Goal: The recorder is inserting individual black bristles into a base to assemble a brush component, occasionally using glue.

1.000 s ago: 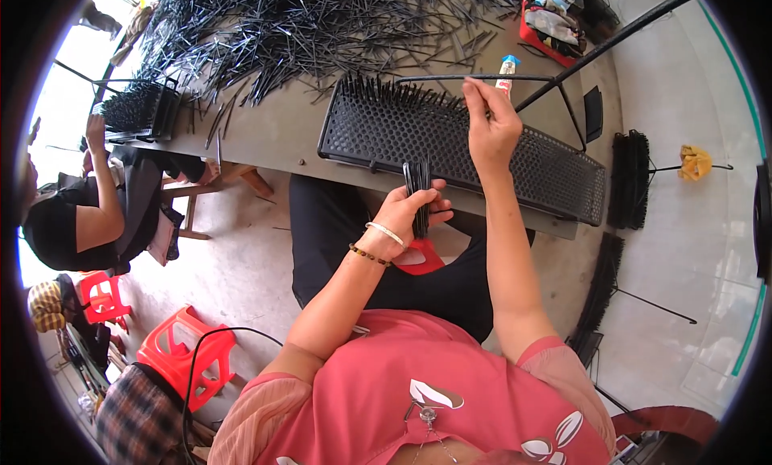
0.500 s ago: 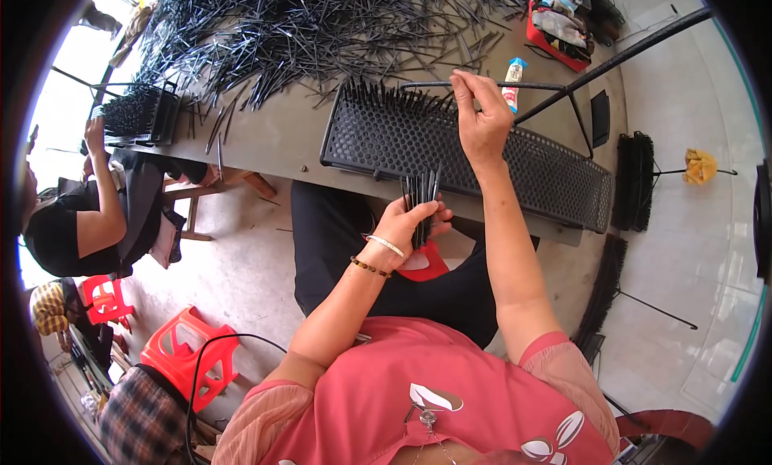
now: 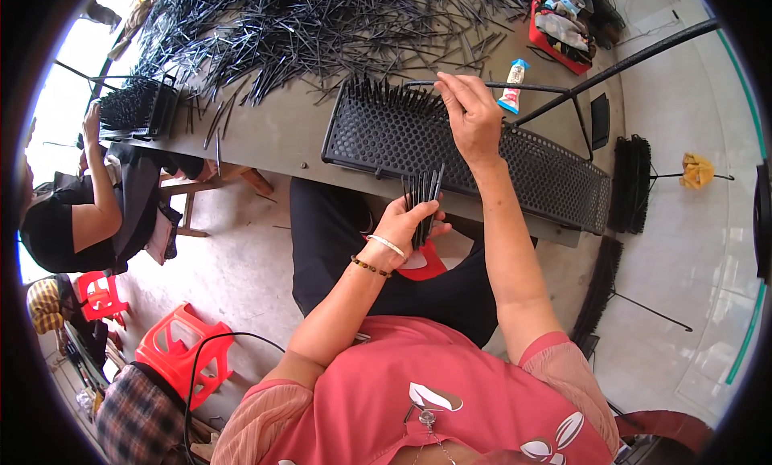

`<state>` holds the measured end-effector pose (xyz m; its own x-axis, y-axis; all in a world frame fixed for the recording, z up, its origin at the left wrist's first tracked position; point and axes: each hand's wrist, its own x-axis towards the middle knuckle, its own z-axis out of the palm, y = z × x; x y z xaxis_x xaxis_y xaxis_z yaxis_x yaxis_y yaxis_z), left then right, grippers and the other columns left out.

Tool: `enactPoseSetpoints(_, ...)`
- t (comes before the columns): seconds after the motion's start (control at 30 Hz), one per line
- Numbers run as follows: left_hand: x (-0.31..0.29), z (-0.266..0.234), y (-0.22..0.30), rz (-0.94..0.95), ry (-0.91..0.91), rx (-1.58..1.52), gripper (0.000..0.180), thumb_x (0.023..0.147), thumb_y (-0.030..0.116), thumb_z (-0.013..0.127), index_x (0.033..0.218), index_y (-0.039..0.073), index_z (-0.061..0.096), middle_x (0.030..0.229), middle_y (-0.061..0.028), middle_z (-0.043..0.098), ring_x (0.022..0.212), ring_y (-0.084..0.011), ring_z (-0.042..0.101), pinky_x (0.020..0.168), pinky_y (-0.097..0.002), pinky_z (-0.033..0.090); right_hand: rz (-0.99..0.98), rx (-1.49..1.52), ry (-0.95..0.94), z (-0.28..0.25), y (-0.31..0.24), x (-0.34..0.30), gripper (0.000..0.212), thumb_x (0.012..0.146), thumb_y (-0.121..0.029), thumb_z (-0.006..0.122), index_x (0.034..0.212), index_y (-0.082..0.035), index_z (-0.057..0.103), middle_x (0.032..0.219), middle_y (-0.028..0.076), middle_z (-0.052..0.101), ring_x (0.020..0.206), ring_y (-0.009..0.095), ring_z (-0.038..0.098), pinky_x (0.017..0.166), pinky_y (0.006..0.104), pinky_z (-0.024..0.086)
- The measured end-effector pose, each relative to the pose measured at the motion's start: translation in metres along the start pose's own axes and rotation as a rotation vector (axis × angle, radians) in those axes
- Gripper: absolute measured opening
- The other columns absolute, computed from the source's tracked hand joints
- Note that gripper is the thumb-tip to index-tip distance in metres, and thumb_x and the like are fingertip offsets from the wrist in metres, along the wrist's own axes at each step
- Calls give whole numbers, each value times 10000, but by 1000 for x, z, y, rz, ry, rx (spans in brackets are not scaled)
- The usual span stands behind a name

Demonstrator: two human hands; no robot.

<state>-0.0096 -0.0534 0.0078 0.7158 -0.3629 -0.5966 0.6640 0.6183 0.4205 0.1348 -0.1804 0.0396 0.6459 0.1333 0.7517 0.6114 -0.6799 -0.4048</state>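
My left hand [image 3: 404, 226] is closed around a bunch of thin black strips [image 3: 424, 193], which point up and away from me over my lap. Across the table's near edge lies a long black perforated panel [image 3: 555, 184] in a metal frame. Short black bristles [image 3: 386, 95] stand up in its holes along the far left part. Above that panel, at the right end of the bristles, my right hand [image 3: 474, 121] is closed in a pinch. Whatever its fingertips may hold is too small or hidden to make out.
Loose black strips [image 3: 314, 31] are heaped over the far table. A wrapped snack [image 3: 514, 87] and a red box [image 3: 555, 45] of odds and ends sit far right. A co-worker's arm [image 3: 98, 184] reaches to another bristled frame [image 3: 133, 111] at left. Red stools [image 3: 181, 348] stand behind.
My right hand has shifted slightly left over the panel, toward the bristles, and its fingers have drawn together. My left hand keeps its bunch of strips in nearly the same place.
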Motion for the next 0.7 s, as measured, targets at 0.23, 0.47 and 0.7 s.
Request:
enactPoseSetpoints(0.23, -3, 1, 2, 2, 9, -4, 178, 869, 76, 598, 1016, -24, 587, 883, -72, 599, 763, -162, 598, 689, -342, 584, 155, -3, -63, -2, -5, -3, 168, 848, -55, 628, 1006, -13, 666, 865, 100, 622, 700, 215, 620, 608, 292, 482)
enactPoseSetpoints(0.47, -3, 0, 1, 3, 5, -10, 179, 871, 80, 596, 1015, -27, 589, 884, -73, 599, 764, -161, 597, 679, -338, 583, 108, 65, -127, -2, -5, -11, 178, 836, -22, 628, 1010, -3, 659, 910, 104, 611, 732, 221, 606, 637, 310, 483)
enactPoseSetpoints(0.7, -2, -1, 1, -6, 1, -10, 181, 869, 78, 600, 1016, -26, 590, 854, -74, 597, 748, -163, 600, 674, -334, 581, 52, -53, -145, -3, -2, -26, 190, 812, -28, 660, 1000, -7, 661, 955, 84, 601, 760, 215, 609, 647, 310, 487)
